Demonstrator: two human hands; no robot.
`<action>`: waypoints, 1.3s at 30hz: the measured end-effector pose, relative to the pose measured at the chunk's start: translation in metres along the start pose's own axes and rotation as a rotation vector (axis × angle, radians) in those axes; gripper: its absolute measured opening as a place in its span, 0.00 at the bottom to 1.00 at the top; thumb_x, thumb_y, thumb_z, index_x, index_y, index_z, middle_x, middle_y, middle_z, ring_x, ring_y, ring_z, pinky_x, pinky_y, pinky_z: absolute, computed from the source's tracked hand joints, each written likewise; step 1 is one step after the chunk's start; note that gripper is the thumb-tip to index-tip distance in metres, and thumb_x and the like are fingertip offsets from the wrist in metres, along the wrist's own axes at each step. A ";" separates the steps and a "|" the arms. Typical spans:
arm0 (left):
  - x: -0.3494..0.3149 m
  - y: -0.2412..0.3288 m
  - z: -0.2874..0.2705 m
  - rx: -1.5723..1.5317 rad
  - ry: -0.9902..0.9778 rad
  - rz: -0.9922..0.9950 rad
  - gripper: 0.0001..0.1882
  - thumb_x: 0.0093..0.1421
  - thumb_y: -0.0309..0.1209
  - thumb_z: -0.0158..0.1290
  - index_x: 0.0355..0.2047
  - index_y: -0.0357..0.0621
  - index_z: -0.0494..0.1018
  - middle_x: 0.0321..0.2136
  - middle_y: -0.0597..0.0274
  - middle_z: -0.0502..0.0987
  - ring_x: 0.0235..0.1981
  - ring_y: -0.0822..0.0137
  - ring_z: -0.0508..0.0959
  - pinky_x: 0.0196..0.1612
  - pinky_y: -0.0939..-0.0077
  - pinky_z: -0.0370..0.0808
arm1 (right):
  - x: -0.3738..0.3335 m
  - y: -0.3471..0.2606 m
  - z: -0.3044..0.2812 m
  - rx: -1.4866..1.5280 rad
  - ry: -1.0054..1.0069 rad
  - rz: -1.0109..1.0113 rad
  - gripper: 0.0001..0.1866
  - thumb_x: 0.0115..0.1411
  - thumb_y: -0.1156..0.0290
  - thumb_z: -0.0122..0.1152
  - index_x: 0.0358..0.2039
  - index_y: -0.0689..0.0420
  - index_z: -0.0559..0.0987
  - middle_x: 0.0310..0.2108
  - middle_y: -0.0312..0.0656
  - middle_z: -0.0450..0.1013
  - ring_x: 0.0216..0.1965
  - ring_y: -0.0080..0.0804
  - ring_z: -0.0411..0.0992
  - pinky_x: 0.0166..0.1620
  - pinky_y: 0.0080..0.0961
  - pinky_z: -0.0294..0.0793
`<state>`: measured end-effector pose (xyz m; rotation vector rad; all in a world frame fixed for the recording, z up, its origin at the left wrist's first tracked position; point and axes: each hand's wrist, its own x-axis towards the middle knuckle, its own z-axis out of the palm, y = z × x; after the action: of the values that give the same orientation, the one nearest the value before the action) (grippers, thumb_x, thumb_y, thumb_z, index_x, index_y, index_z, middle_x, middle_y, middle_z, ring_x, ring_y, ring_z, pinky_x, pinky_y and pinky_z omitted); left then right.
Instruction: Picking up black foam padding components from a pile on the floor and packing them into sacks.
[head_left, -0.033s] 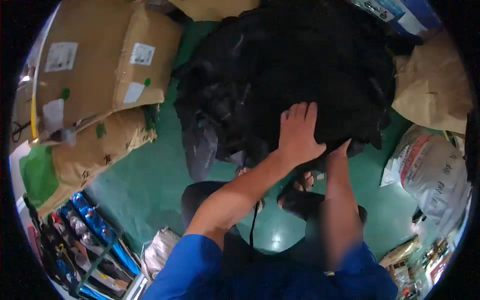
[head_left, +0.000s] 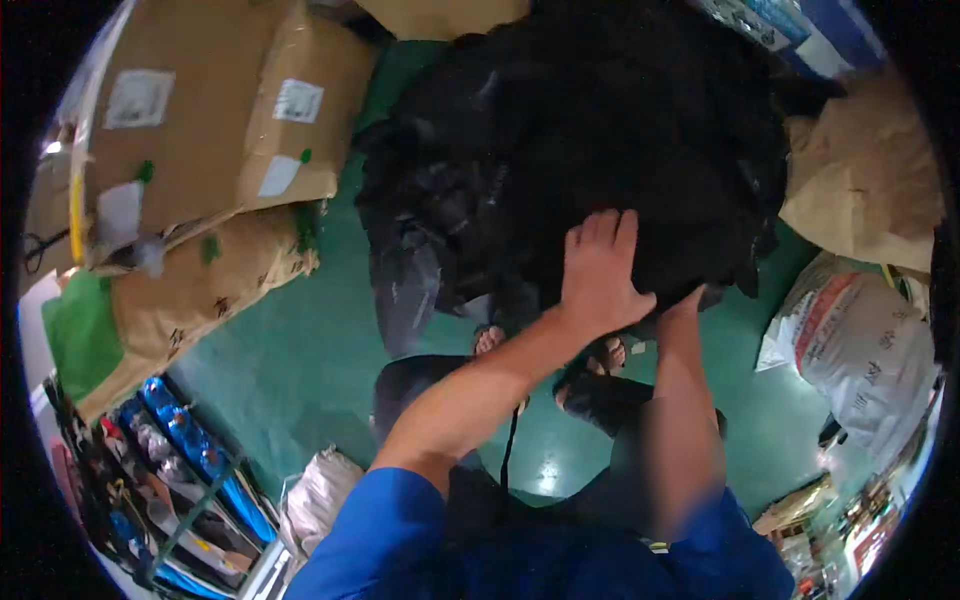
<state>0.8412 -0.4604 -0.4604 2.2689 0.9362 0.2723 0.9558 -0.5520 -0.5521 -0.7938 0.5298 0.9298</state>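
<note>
A big heap of black sheet-like material, matte in the middle and shinier at its left side, lies on the floor in front of me. My left hand rests flat on its near part, fingers stretched away from me and thumb out to the right. Just to the right, my right hand reaches in at the heap's near edge. The dark folds hide most of that hand's fingers, so its grip does not show. A loose grey-black flap hangs out at the heap's left.
Large cardboard boxes and a brown paper sack stand at left. On the right are another brown sack and a white woven sack. Blue-wrapped rolls lie lower left, by a pale bag. My feet are on the green floor.
The view has shifted slightly, with the boxes a little further right in it. Both hands keep nearly the same places at the heap.
</note>
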 end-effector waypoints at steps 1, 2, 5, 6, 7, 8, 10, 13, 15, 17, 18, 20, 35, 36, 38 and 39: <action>-0.008 0.019 -0.026 -0.020 -0.003 -0.041 0.48 0.29 0.40 0.63 0.53 0.34 0.61 0.48 0.44 0.65 0.50 0.48 0.65 0.51 0.55 0.62 | -0.023 -0.010 0.029 -0.011 0.010 0.004 0.36 0.61 0.39 0.35 0.62 0.51 0.59 0.62 0.45 0.56 0.60 0.49 0.56 0.62 0.47 0.55; -0.021 0.032 -0.049 -0.075 0.030 -0.047 0.48 0.29 0.40 0.64 0.53 0.34 0.61 0.49 0.44 0.65 0.50 0.48 0.65 0.52 0.55 0.61 | -0.060 -0.010 0.050 -0.016 0.011 0.028 0.36 0.61 0.39 0.35 0.62 0.51 0.59 0.62 0.45 0.56 0.60 0.49 0.56 0.62 0.47 0.55; -0.053 0.083 -0.119 -0.179 0.146 -0.066 0.48 0.30 0.38 0.64 0.54 0.33 0.59 0.49 0.44 0.64 0.52 0.47 0.64 0.53 0.55 0.61 | -0.137 -0.053 0.105 -0.043 0.011 0.088 0.37 0.60 0.39 0.36 0.62 0.51 0.59 0.62 0.45 0.57 0.60 0.49 0.56 0.62 0.47 0.55; -0.063 0.100 -0.143 -0.232 0.214 -0.057 0.48 0.29 0.36 0.64 0.54 0.33 0.59 0.48 0.45 0.64 0.52 0.47 0.64 0.53 0.55 0.61 | -0.167 -0.061 0.129 -0.057 0.011 0.093 0.37 0.60 0.39 0.36 0.62 0.51 0.59 0.62 0.45 0.57 0.60 0.49 0.57 0.62 0.47 0.55; -0.073 0.117 -0.176 -0.264 0.229 -0.081 0.47 0.29 0.35 0.64 0.53 0.34 0.59 0.48 0.46 0.64 0.52 0.47 0.64 0.54 0.55 0.61 | -0.201 -0.061 0.159 -0.069 0.005 0.105 0.37 0.60 0.39 0.37 0.62 0.51 0.59 0.62 0.45 0.57 0.60 0.49 0.57 0.62 0.47 0.55; -0.084 0.129 -0.206 -0.248 0.268 -0.097 0.48 0.29 0.35 0.65 0.54 0.34 0.59 0.48 0.46 0.64 0.52 0.47 0.64 0.53 0.56 0.61 | -0.226 -0.062 0.189 -0.082 0.000 0.122 0.37 0.60 0.39 0.37 0.62 0.51 0.59 0.62 0.45 0.57 0.60 0.49 0.57 0.62 0.47 0.55; -0.105 0.150 -0.266 -0.232 0.369 -0.107 0.48 0.29 0.35 0.65 0.54 0.35 0.60 0.48 0.47 0.64 0.51 0.47 0.64 0.53 0.57 0.62 | -0.288 -0.053 0.249 -0.113 -0.014 0.143 0.37 0.60 0.39 0.38 0.62 0.51 0.59 0.62 0.45 0.57 0.60 0.49 0.57 0.62 0.47 0.56; -0.130 0.177 -0.360 -0.245 0.501 -0.115 0.48 0.29 0.35 0.65 0.54 0.35 0.60 0.47 0.47 0.65 0.51 0.47 0.65 0.53 0.56 0.62 | -0.300 -0.060 0.259 -0.197 -0.731 0.207 0.38 0.60 0.40 0.41 0.62 0.53 0.59 0.61 0.45 0.58 0.60 0.49 0.58 0.62 0.48 0.55; -0.146 0.178 -0.423 -0.222 0.577 -0.106 0.46 0.30 0.35 0.65 0.53 0.36 0.62 0.47 0.48 0.65 0.50 0.48 0.66 0.52 0.57 0.62 | -0.334 -0.038 0.313 -0.261 -0.782 0.282 0.36 0.62 0.43 0.42 0.63 0.54 0.58 0.61 0.43 0.57 0.60 0.46 0.57 0.63 0.43 0.54; -0.161 0.171 -0.482 -0.183 0.747 -0.060 0.48 0.28 0.34 0.65 0.53 0.36 0.61 0.47 0.49 0.64 0.50 0.49 0.65 0.50 0.57 0.61 | -0.361 -0.012 0.361 -0.315 -0.855 0.304 0.36 0.62 0.44 0.42 0.63 0.54 0.58 0.61 0.43 0.57 0.60 0.46 0.57 0.63 0.43 0.54; -0.168 0.165 -0.514 -0.163 0.807 -0.049 0.46 0.29 0.34 0.64 0.53 0.36 0.62 0.46 0.49 0.65 0.49 0.49 0.66 0.49 0.57 0.61 | -0.376 0.004 0.383 -0.357 -0.888 0.310 0.35 0.62 0.44 0.42 0.63 0.54 0.58 0.61 0.43 0.57 0.60 0.45 0.57 0.63 0.42 0.54; -0.185 0.146 -0.575 -0.127 0.909 -0.025 0.43 0.32 0.35 0.63 0.52 0.36 0.63 0.45 0.49 0.65 0.48 0.48 0.67 0.48 0.57 0.62 | -0.398 0.040 0.435 -0.446 -0.953 0.309 0.35 0.62 0.45 0.42 0.63 0.55 0.57 0.61 0.43 0.57 0.60 0.45 0.57 0.63 0.41 0.54; -0.265 -0.152 -0.814 -0.198 1.569 -0.055 0.45 0.34 0.36 0.67 0.53 0.33 0.61 0.48 0.47 0.66 0.51 0.48 0.66 0.55 0.59 0.61 | -0.486 0.427 0.720 -1.055 -1.137 0.445 0.32 0.64 0.51 0.43 0.63 0.55 0.57 0.62 0.41 0.57 0.61 0.41 0.56 0.64 0.36 0.53; -0.263 -0.160 -0.819 -0.156 1.558 -0.051 0.45 0.36 0.34 0.67 0.54 0.33 0.58 0.49 0.49 0.66 0.52 0.50 0.68 0.56 0.62 0.62 | -0.478 0.459 0.738 -1.089 -1.119 0.433 0.32 0.64 0.52 0.43 0.63 0.55 0.57 0.62 0.41 0.57 0.61 0.40 0.56 0.64 0.35 0.53; -0.272 -0.186 -0.785 -0.284 1.544 -0.217 0.46 0.37 0.30 0.67 0.55 0.32 0.56 0.50 0.50 0.66 0.52 0.54 0.68 0.56 0.63 0.62 | -0.501 0.501 0.725 -1.146 -1.106 0.450 0.31 0.64 0.52 0.44 0.63 0.56 0.57 0.62 0.41 0.57 0.61 0.40 0.56 0.64 0.35 0.53; -0.276 -0.197 -0.764 -0.404 1.530 -0.362 0.46 0.37 0.25 0.67 0.56 0.32 0.54 0.51 0.52 0.65 0.52 0.57 0.68 0.57 0.64 0.63 | -0.500 0.509 0.726 -1.174 -1.097 0.452 0.31 0.64 0.53 0.44 0.63 0.56 0.57 0.62 0.41 0.57 0.61 0.39 0.56 0.64 0.34 0.52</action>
<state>0.2144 -0.1668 0.0092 1.1694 1.6989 1.9362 0.3151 -0.0446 0.0548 -1.0208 -0.9460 1.9369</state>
